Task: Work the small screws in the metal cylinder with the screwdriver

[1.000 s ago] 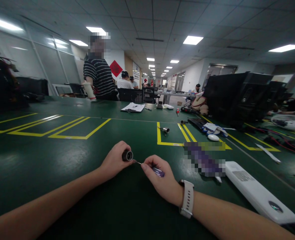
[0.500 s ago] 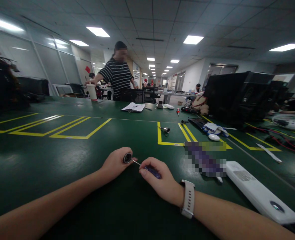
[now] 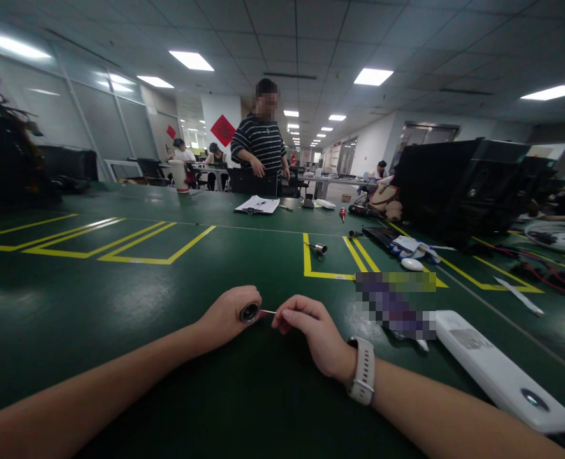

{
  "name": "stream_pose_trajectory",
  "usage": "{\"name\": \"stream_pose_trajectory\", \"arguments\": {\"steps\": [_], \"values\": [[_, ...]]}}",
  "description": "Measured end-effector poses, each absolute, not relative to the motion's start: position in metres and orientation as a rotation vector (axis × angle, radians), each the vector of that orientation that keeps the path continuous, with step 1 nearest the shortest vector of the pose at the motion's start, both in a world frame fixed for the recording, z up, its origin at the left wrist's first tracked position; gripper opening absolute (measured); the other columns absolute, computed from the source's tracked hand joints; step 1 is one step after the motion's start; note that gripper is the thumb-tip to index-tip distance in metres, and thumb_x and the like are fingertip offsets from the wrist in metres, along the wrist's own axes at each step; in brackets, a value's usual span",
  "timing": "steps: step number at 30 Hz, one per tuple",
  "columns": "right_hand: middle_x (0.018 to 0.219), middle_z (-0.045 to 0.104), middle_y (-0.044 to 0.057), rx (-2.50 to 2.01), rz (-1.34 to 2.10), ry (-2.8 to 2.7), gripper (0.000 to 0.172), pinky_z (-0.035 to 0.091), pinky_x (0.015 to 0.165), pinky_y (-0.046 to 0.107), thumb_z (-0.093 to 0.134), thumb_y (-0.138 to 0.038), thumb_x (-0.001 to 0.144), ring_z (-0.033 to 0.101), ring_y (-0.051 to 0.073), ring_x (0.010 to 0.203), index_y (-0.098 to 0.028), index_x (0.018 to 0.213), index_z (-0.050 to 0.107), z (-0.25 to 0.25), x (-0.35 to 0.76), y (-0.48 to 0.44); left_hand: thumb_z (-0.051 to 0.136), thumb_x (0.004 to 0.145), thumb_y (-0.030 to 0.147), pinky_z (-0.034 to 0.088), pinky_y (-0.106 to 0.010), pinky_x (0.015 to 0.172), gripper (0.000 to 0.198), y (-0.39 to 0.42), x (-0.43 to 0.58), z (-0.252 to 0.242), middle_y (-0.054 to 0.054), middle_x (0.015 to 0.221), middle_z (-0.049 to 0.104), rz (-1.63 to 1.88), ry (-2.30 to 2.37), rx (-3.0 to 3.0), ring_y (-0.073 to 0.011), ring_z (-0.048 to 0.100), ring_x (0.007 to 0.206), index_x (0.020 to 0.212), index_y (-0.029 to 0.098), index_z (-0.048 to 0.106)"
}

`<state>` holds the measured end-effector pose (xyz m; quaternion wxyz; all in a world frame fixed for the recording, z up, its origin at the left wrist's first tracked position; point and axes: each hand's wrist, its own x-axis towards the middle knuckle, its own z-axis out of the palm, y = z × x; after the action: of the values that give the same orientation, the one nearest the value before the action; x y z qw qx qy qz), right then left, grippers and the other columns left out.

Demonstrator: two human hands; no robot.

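Note:
Near the middle of the green table [image 3: 120,299], my left hand [image 3: 229,315] is closed round a short round metal part [image 3: 249,312], its dark open end facing me. My right hand [image 3: 314,328], just to the right, has its fingers pinched on a screwdriver. The thin metal shaft [image 3: 268,312] shows between the hands and reaches the side of the metal part; the handle is hidden by my right hand. Another small metal cylinder [image 3: 319,248] lies farther off inside yellow tape lines.
A long white device [image 3: 502,370] and a blurred purple item [image 3: 395,306] lie at the right. Behind them are a glove [image 3: 414,247] and a black case [image 3: 454,185]. A clipboard [image 3: 257,204] and cup [image 3: 179,176] stand farther back, near a person [image 3: 261,143].
My right hand has turned so the screwdriver's purple handle no longer shows. The metal part has tilted slightly. The person across the table has moved right and drawn an arm back from the cup.

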<state>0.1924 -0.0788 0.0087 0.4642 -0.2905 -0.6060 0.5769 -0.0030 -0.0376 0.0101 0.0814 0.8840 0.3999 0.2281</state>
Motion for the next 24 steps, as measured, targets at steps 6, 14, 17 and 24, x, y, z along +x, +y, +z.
{"name": "stream_pose_trajectory", "arguments": {"steps": [6, 14, 17, 24], "values": [[0.073, 0.061, 0.003, -0.669, 1.545, -1.346, 0.011, 0.041, 0.065, 0.027, 0.052, -0.022, 0.079, 0.053, 0.013, 0.068, -0.015, 0.076, 0.059, 0.005, 0.19, -0.076, 0.052, 0.074, 0.024, 0.036, -0.023, 0.055, 0.014, -0.037, -0.002, 0.012, 0.003, 0.063, 0.048, 0.67, 1.217, 2.489, -0.0121, 0.047, 0.06, 0.063, 0.019, 0.045], [0.072, 0.058, 0.001, -0.89, 1.088, -1.738, 0.014, 0.04, 0.067, 0.027, 0.052, -0.021, 0.081, 0.052, 0.014, 0.071, -0.016, 0.074, 0.062, 0.017, 0.189, -0.089, 0.047, 0.079, 0.025, 0.034, -0.026, 0.057, 0.015, -0.042, 0.001, 0.01, 0.001, 0.066, 0.051, 0.625, 1.409, 2.633, -0.0151, 0.049, 0.063, 0.065, 0.019, 0.048], [0.074, 0.06, 0.002, -0.852, 1.213, -1.685, 0.014, 0.04, 0.066, 0.027, 0.052, -0.022, 0.08, 0.053, 0.014, 0.071, -0.016, 0.074, 0.062, 0.016, 0.189, -0.085, 0.047, 0.079, 0.023, 0.034, -0.026, 0.058, 0.014, -0.042, 0.001, 0.01, 0.001, 0.065, 0.05, 0.625, 1.39, 2.663, -0.0148, 0.049, 0.062, 0.066, 0.018, 0.048], [0.071, 0.062, 0.003, -0.689, 1.549, -1.349, 0.013, 0.04, 0.062, 0.026, 0.052, -0.021, 0.077, 0.053, 0.012, 0.064, -0.014, 0.071, 0.061, 0.005, 0.19, -0.074, 0.049, 0.075, 0.02, 0.034, -0.025, 0.056, 0.013, -0.039, -0.002, 0.008, 0.003, 0.063, 0.048, 0.705, 1.319, 2.563, -0.0131, 0.047, 0.061, 0.063, 0.019, 0.044]]}}
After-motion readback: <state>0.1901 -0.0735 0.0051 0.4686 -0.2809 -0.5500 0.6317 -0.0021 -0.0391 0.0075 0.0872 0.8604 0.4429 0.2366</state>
